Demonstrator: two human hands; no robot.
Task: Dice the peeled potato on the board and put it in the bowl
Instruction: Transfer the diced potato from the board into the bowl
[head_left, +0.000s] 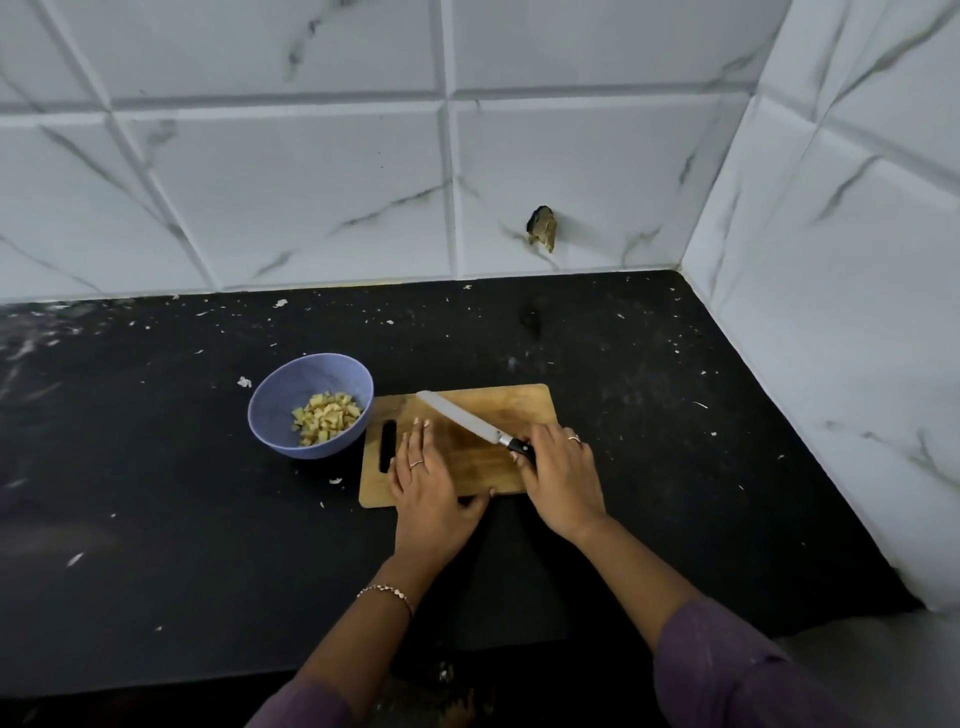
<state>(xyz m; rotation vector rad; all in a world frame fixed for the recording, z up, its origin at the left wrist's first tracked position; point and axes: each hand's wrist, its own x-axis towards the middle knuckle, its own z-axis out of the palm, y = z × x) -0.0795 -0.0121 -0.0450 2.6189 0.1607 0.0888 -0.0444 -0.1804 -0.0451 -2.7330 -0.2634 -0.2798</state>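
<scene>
A wooden cutting board lies on the black counter, and no potato shows on it. To its left stands a blue bowl holding diced potato pieces. My right hand grips the black handle of a knife, whose blade lies across the board pointing up and left. My left hand rests flat on the board's left part, fingers spread, thumb at the near edge, holding nothing.
The black counter is speckled with small white scraps. White marbled tile walls rise behind and at the right, forming a corner. A brown hole marks the back wall above the counter.
</scene>
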